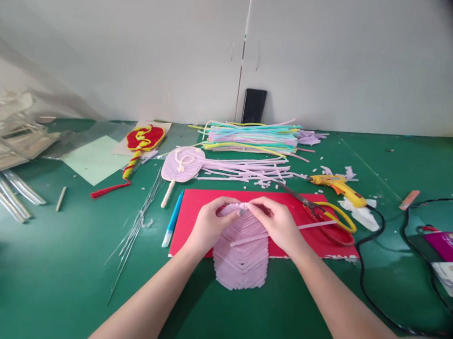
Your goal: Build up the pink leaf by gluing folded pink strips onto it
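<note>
A flat lilac panel of woven pipe cleaners (242,262) lies on a red sheet (198,204) and hangs over its near edge. My left hand (210,223) has its fingers closed on the panel's top left edge. My right hand (277,220) pinches the top edge beside it, and a loose lilac pipe cleaner (313,226) runs out to the right from under that hand. Both thumbs meet at the panel's top centre.
Scissors with yellow handles (327,214) and a yellow glue gun (339,185) with a black cord (368,263) lie right. A pile of coloured pipe cleaners (251,135), a finished lilac fan (182,164), a red fan (145,138), thin wires (138,227) and a blue pen (173,219) lie behind and left.
</note>
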Tool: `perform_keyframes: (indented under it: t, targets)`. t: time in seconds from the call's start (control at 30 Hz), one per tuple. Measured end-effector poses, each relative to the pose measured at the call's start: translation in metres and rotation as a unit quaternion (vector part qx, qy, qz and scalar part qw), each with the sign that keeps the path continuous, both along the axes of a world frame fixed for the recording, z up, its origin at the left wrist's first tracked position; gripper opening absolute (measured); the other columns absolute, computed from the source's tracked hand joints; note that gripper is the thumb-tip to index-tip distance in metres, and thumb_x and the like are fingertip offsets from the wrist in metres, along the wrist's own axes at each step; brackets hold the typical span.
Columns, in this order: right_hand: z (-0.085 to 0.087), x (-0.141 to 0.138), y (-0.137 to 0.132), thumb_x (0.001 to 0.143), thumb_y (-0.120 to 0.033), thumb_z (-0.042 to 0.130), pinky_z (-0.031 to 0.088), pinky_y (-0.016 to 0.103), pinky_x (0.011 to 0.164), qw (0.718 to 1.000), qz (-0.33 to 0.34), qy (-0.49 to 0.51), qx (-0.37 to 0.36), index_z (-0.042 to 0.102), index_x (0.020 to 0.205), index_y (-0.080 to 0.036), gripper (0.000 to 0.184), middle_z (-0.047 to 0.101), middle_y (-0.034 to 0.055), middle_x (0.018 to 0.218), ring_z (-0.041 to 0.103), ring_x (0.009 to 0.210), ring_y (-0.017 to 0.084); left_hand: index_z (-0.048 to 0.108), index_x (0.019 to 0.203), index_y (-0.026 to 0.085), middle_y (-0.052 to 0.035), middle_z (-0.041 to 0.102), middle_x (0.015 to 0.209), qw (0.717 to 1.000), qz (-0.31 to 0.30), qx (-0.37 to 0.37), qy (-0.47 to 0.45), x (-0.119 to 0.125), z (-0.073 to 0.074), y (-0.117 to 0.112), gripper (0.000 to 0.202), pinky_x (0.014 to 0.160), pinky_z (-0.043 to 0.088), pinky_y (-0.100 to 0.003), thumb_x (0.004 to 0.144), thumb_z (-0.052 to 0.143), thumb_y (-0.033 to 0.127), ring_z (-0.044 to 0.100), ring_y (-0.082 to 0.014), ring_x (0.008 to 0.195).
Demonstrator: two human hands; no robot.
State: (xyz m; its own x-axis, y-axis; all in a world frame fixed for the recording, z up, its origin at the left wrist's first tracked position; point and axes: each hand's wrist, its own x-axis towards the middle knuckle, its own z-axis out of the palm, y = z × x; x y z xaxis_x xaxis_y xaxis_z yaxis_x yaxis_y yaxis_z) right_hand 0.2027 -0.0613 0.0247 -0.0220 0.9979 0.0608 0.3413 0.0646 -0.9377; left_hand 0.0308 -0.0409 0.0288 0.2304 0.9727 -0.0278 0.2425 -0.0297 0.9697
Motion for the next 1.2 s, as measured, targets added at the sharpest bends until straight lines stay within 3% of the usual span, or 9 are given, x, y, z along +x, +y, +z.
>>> perform_keyframes:
  t: [0.5, 0.73, 0.97, 1.2]
  targets:
    - [-0.001, -0.0007, -0.001, 0.083, -0.041, 0.057, 0.049, 0.03, 0.078, 1.0, 0.0, -0.009, 0.027, 0.067, 0.085, -0.021, 0.022, 0.071, 0.0025, 0.086, 0.064, 0.083, 0.019, 0.069, 0.085, 0.016, -0.0038, 0.072, 0.085, 1.0, 0.008, 0.0, 0.029, 0.001, 0.0013, -0.0006, 0.022, 0.073, 0.048, -0.026, 0.078, 0.06, 0.036, 0.064, -0.019, 0.081]
    - [-0.0006, -0.0002, 0.0002, 0.079, -0.044, 0.06, 0.049, 0.031, 0.077, 1.0, 0.005, -0.012, -0.004, 0.067, 0.088, -0.022, 0.024, 0.071, 0.0024, 0.087, 0.064, 0.083, 0.019, 0.069, 0.084, 0.017, -0.0039, 0.072, 0.086, 1.0, 0.013, 0.0, 0.014, 0.0007, -0.0027, 0.0013, 0.023, 0.073, 0.048, -0.027, 0.078, 0.061, 0.038, 0.064, -0.0193, 0.081]
    - [-0.0008, 0.0009, 0.0003, 0.078, -0.036, 0.063, 0.048, 0.03, 0.077, 1.0, 0.013, -0.02, -0.007, 0.066, 0.088, -0.022, 0.018, 0.07, 0.0018, 0.087, 0.064, 0.082, 0.018, 0.068, 0.091, 0.018, -0.0045, 0.071, 0.093, 1.0, -0.014, 0.01, 0.004, -0.0003, -0.0008, 0.0011, 0.023, 0.078, 0.048, -0.026, 0.078, 0.063, 0.036, 0.064, -0.0192, 0.087]
    - [0.0013, -0.001, -0.0003, 0.077, -0.035, 0.064, 0.049, 0.031, 0.077, 1.0, 0.009, -0.027, 0.004, 0.066, 0.085, -0.021, 0.016, 0.07, 0.0017, 0.085, 0.064, 0.082, 0.018, 0.067, 0.084, 0.017, -0.0038, 0.07, 0.086, 1.0, 0.005, 0.022, 0.012, 0.0006, -0.0013, -0.0002, 0.018, 0.076, 0.048, -0.027, 0.078, 0.062, 0.034, 0.063, -0.018, 0.082]
